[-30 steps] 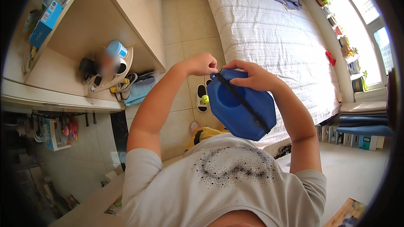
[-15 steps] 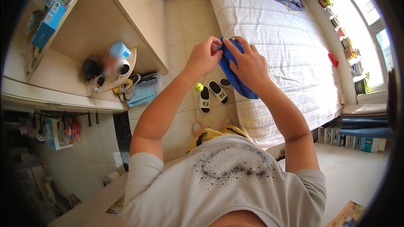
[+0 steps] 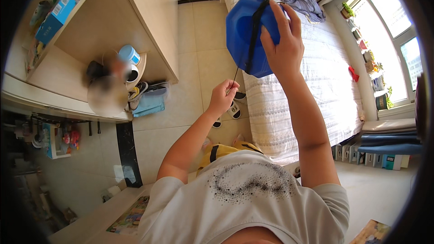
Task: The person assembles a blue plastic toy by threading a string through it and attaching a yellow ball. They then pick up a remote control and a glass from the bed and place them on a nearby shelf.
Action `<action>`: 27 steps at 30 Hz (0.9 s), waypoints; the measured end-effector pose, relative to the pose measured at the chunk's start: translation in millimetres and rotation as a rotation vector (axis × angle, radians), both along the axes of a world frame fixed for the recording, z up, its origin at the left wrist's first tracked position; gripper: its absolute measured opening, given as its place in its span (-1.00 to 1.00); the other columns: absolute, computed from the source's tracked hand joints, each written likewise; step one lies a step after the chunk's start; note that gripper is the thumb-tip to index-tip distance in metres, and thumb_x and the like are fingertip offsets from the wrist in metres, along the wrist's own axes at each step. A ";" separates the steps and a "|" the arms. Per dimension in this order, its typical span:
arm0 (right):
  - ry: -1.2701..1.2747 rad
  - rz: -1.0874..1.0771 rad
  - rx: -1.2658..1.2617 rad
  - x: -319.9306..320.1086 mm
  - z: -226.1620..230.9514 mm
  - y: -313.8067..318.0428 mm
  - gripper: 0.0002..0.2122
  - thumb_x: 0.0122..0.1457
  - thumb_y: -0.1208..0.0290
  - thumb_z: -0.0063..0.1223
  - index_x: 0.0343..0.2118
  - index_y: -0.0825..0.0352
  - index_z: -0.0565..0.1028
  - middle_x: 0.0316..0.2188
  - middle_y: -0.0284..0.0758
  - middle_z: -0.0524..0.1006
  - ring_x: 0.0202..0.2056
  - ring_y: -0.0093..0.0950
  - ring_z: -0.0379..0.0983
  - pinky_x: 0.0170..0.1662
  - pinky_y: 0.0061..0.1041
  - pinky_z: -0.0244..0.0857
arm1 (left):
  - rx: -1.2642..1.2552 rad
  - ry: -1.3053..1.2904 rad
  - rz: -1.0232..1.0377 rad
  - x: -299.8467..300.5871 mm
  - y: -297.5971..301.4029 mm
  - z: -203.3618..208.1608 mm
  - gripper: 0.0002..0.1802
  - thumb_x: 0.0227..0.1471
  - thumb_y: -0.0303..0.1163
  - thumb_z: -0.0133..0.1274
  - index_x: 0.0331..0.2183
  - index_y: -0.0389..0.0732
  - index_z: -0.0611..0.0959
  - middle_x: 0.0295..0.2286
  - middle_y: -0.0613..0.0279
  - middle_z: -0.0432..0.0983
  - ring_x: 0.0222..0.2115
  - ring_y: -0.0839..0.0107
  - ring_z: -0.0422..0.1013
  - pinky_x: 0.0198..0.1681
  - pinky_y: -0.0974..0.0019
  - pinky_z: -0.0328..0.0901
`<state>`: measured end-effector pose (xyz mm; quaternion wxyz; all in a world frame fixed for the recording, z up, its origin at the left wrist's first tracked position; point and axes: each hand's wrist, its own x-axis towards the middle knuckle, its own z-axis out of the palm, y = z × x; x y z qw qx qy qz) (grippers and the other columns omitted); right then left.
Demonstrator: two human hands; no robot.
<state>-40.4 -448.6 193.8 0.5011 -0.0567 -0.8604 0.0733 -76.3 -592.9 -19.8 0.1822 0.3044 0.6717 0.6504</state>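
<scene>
A blue octagonal plastic base (image 3: 240,27), looking like a tennis trainer's base with a small ring on its far edge, is held up over the bed's near-left side. My right hand (image 3: 288,40) grips its right side, thumb on the face and fingers at the far edge. A black cord (image 3: 254,36) is wound across the base. From its lower end a thin strand runs down to my left hand (image 3: 224,96), which is closed in a pinch on it below the base. No ball shows in the current view.
The bed (image 3: 307,90) with a striped cover stands right of me, a grey-purple cloth (image 3: 296,0) at its far end. Left is an open cabinet (image 3: 149,22) with shelves. Slippers (image 3: 234,110) lie on the floor below. Potted plants (image 3: 347,11) line the windowsill.
The blue base has turned from edge-on to face-on and risen. My left hand has left its edge and moved down, drawing out the cord. The yellow-green ball has gone from view.
</scene>
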 end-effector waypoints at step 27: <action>0.153 0.273 -0.860 38.5 26.0 58.4 -0.56 0.15 0.29 0.00 0.11 0.15 0.30 -0.09 -0.25 0.42 -0.12 -0.46 0.39 -0.04 -0.52 0.25 | -0.523 -0.102 -0.200 43.8 -68.6 -248.5 -0.82 0.03 -0.34 -0.02 -0.42 -0.12 0.67 -0.22 0.11 0.47 -0.20 0.18 0.40 -0.12 0.21 0.27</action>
